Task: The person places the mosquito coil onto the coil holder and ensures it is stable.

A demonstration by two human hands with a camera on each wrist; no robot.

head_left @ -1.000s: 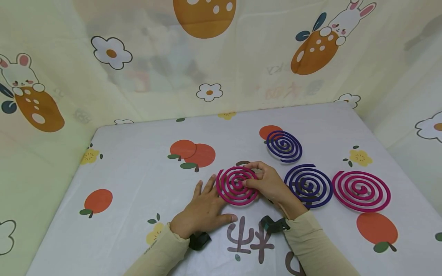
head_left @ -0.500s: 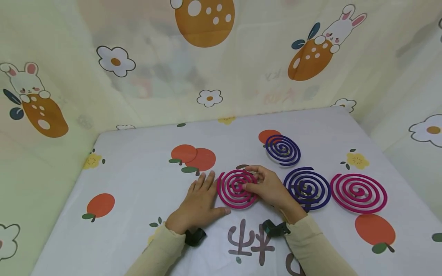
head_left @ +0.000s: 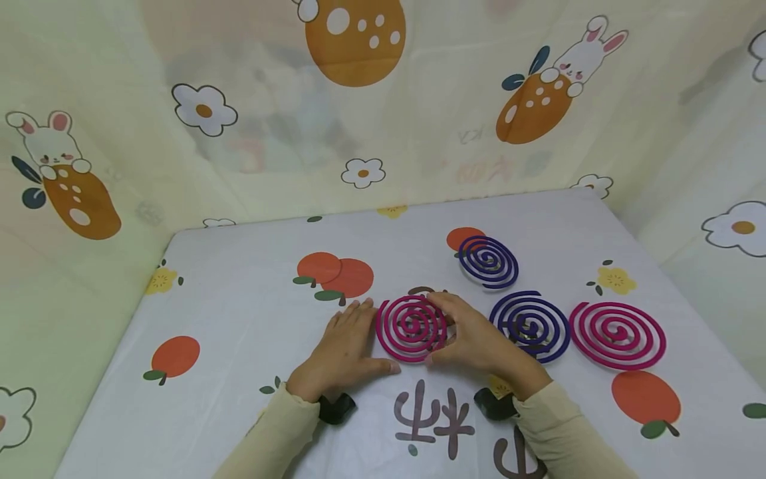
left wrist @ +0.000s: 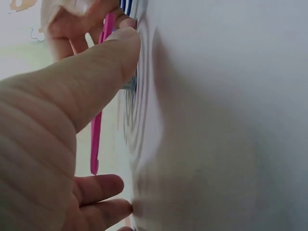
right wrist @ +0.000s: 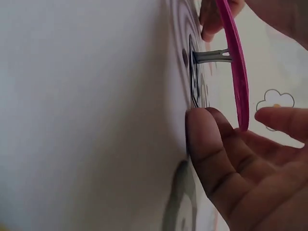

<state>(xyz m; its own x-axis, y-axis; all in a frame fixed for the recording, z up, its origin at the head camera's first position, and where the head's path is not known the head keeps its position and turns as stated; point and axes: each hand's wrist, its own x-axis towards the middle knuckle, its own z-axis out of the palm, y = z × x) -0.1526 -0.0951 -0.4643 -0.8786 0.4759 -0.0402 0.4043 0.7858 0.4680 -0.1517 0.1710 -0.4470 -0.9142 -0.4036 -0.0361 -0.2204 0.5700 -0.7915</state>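
A pink mosquito coil (head_left: 413, 324) sits between the two hands near the middle of the table. In the right wrist view a small grey metal stand (right wrist: 212, 57) props that coil up, so its spiral is raised above the cloth. My left hand (head_left: 340, 349) lies along the coil's left side, fingers extended and thumb pointing right below it. Around the coil's right side curves my right hand (head_left: 479, 337), fingers at the upper right rim and thumb at the lower right; the right wrist view has the thumb low by the cloth and nothing pinched.
Right of the hands lie a navy coil (head_left: 531, 326) and, beside it, another pink coil (head_left: 618, 330). A second navy coil (head_left: 487, 259) rests tilted farther back. Printed cloth covers the table (head_left: 239, 426), and a patterned curtain (head_left: 269, 186) rises behind it.
My right hand has let go of the pink coil; its thumb moved from the coil's middle down to the lower right rim. Over the second, my left hand drew slightly left from the coil.
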